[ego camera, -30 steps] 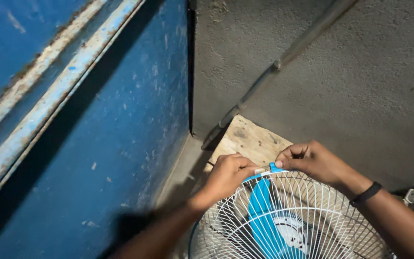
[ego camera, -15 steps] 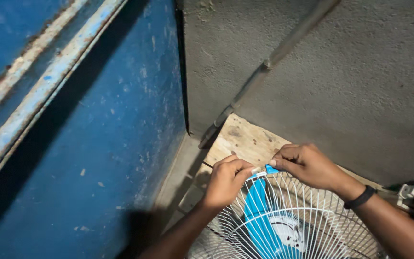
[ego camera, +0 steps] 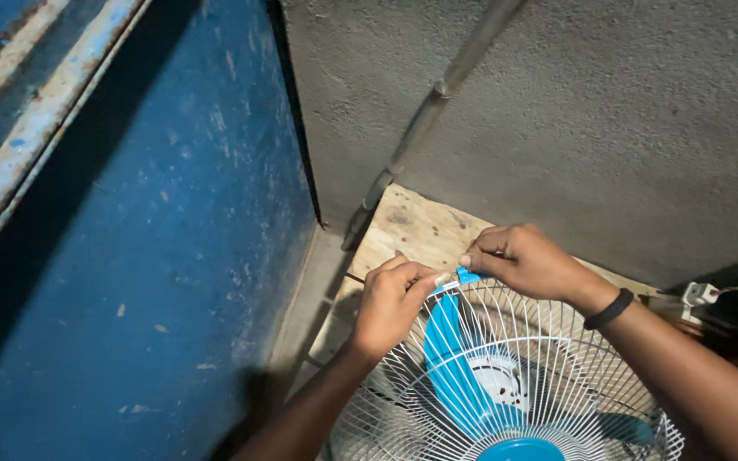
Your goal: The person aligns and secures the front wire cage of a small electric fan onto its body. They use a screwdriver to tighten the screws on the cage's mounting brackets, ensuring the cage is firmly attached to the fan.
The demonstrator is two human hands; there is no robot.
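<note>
Count on inspection: two hands (ego camera: 395, 303) (ego camera: 527, 260), one white wire fan guard (ego camera: 557, 367), one small blue clip (ego camera: 469, 276), one black wristband (ego camera: 608, 309), one wall pipe (ego camera: 420, 128).

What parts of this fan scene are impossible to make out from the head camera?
- Blue clip on the fan guard: mostly covered by the left hand and right hand.
- Fan's lower half: cut off by the bottom edge.
- White plug: small, its surroundings in shadow.

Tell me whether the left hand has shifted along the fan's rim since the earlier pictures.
No. The left hand stays at the blue clip on top of the fan guard, opposite the right hand; only the camera drifted.
</note>
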